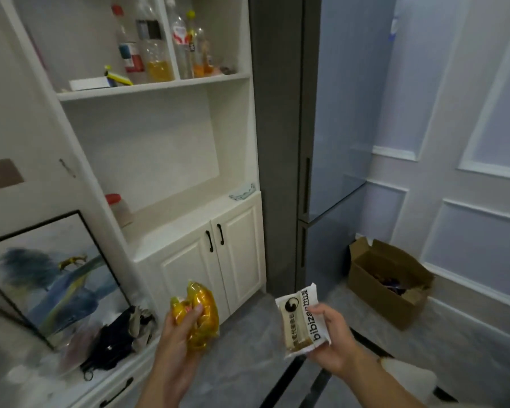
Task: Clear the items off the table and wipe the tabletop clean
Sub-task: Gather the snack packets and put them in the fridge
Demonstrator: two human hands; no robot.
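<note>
So both hands are loaded up right now. The left hand [178,331] is wrapped around a yellow crinkly snack bag [200,313], fingers curled over the front of it, and the right hand [333,340] is pinching a white bread packet [301,319] with thumb on the printed face and fingers behind. The two packs sit close side by side, not touching.

Progress-wise my guess is we're mid clearing stage: these two look like stuff taken off the table and being carried to wherever they get stashed. The table itself isn't in view at all, so no idea how much is still on it, and nothing says any wiping has happened yet. So: some clearing underway, wipe still to come, probably.

Just left of the left hand there's a low surface [121,375] with dark clothes [115,340] dumped on it and a framed painting [53,278] leaning behind. Ahead of both hands is a white cabinet [212,260] with two doors, its open countertop mostly bare except a red-lidded jar [118,210] and a crumpled cloth [242,191] that might do for the wiping. Beyond the right hand, a cardboard box [389,281] on the grey floor by the panelled wall. Furthest up, a shelf of bottles [156,42] and a tall grey fridge [289,142]
</note>
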